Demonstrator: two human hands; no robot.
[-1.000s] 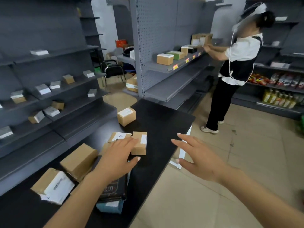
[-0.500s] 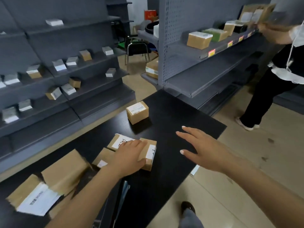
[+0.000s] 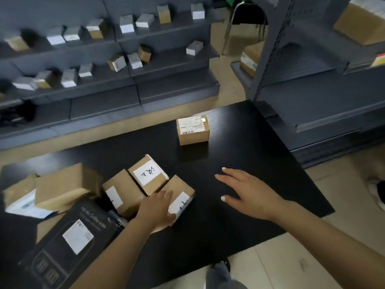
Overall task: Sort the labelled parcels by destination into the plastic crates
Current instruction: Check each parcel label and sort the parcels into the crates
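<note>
Left hand (image 3: 157, 207): now gripping nearest small parcel (image 3: 179, 197) on black table (image 3: 250, 142), earlier only resting there. Right hand (image 3: 248, 191): released, hovering. Pickup apparently starting; crates unseen.

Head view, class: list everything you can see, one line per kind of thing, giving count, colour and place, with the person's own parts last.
table: one, black, centre.
lone parcel: one, brown with printed label, far end of table, apart from the rest.
clustered parcels: three, brown with handwritten white labels, touching one another, near left.
larger parcels: two, brown, left edge of table.
black carton: one, white sticker, bottom left.
small shelf boxes: many, brown and white, on grey shelving, upper left; blurred, uncounted.
right-hand shelf boxes: at least two, brown, grey unit.
chair: one, dark, top.
crates: none visible.
left hand: on the nearest clustered parcel.
right hand: flat, fingers straight, above bare table.
</note>
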